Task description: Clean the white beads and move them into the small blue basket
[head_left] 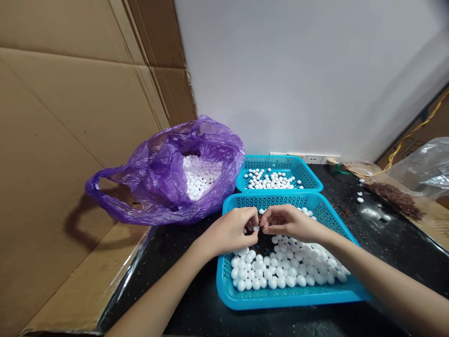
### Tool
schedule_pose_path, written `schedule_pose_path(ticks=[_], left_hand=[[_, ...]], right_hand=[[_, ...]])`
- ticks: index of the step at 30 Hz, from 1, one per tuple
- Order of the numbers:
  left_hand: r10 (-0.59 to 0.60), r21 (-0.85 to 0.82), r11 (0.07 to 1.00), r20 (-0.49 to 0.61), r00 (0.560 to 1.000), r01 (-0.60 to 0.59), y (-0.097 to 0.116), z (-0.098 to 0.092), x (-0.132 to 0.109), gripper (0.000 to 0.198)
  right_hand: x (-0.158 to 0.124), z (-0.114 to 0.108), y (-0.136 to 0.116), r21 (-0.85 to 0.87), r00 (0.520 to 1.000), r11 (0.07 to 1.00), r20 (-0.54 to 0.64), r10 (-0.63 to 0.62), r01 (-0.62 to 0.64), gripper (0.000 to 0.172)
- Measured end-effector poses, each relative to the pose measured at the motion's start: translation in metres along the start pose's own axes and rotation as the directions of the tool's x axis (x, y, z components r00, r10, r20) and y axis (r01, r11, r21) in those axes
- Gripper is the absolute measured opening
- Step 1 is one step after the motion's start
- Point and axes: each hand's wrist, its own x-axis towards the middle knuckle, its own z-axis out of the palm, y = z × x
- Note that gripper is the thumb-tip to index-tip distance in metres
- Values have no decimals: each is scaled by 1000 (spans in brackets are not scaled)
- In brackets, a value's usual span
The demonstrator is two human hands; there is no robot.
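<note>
Meeting over the far half of the near basket (280,297), the left hand (233,229) and right hand (286,222) are fingertip to fingertip, both forearms coming in from the lower edge of view.

Left grip: clenched, with thumb and fingertips pinched on one white bead (256,228). The bead sits right at the point where the two hands meet, above the basket floor.

Right grip: fingers curled into a pinch, tips just beside the same bead. I cannot tell whether they also hold it or something smaller.

The near basket is blue mesh plastic and stands on the black bench (386,243). White beads (280,274) cover its near half and right side, and the patch under the hands is mostly bare.

The far basket (280,161) is the same type and touches the near one along its back rim. A thinner layer of beads lies in it.

On the left, a purple bag (157,178) lies open, leaning against both baskets and full of white beads. Half of it rests on cardboard (70,117), which also rises behind it.

On the right, a few loose beads (360,200) lie on the bench near a brown heap (393,196). A clear bag (424,164) and a yellow cable (414,133) lie beyond that. A white wall (298,70) stands behind.
</note>
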Motion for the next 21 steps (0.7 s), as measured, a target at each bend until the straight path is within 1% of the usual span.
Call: schedule_pose_path(ticks=[2,5,8,10,15,19,21], left_hand=[[-3,-36,999,-31,1000,2,-1,1,0,5],[5,-64,998,-54,999,-8,-2,2,1,5],[13,-62,998,-57,998,-17,-3,2,1,5],[13,-75,997,-59,998,-18,-2,2,1,6],[-6,-143,990,-120,993,-11,-1,2,1,4],[-47,-223,975,-183,982,5,-2,3,2,5],[-78,-296,955,-203,976,14,-4,3,2,7]], right_hand=[[1,-1,1,89,1000,996,-10,23,-22,6],[2,-3,-2,208,995,975,-43,87,-76,10],[1,-5,-5,274,987,956,-86,134,-106,16],[1,-6,-5,330,982,936,-99,160,-119,17],[3,-6,-3,542,970,827,-84,229,-148,19],[3,-6,-4,607,962,778,-76,261,-163,18],[4,-6,-4,620,961,766,-69,268,-169,18]])
